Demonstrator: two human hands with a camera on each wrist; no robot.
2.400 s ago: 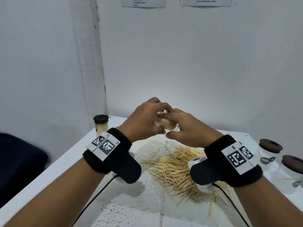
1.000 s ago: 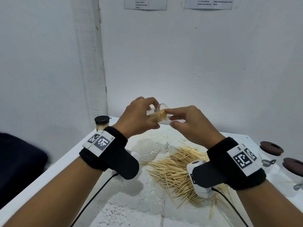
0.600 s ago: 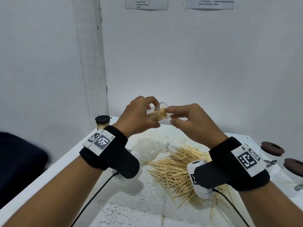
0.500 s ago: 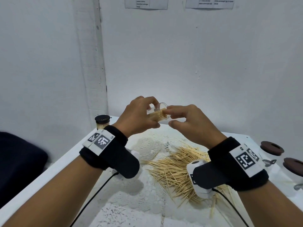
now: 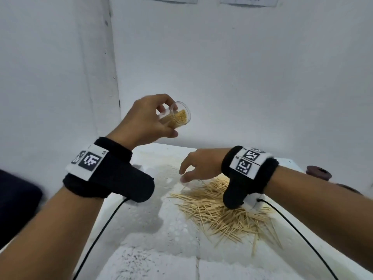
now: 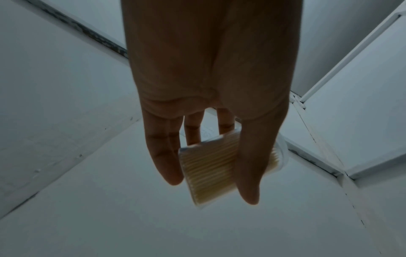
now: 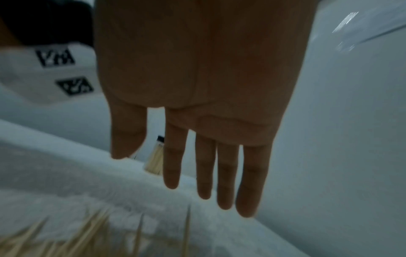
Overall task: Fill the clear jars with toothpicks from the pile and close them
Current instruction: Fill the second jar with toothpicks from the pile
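My left hand [image 5: 159,120] holds a small clear jar [image 5: 177,118] packed with toothpicks, raised above the table and tilted with its open mouth toward the right. In the left wrist view the fingers [image 6: 167,156] and thumb wrap the jar [image 6: 208,170]. My right hand [image 5: 193,168] hovers low over the far edge of the toothpick pile [image 5: 222,207], fingers straight and spread, holding nothing. The right wrist view shows the same open hand [image 7: 197,156] above the pile [image 7: 66,240].
Two brown jar lids [image 5: 319,172] sit at the right table edge. A filled, capped jar [image 7: 154,156] stands at the back of the white table [image 5: 161,249]. Cables run from both wrist cameras. A white wall is close behind.
My right hand has left the jar mouth and dropped down to the toothpick pile, opening its fingers. The left hand has stayed raised with the jar, and the head view has tilted downward.
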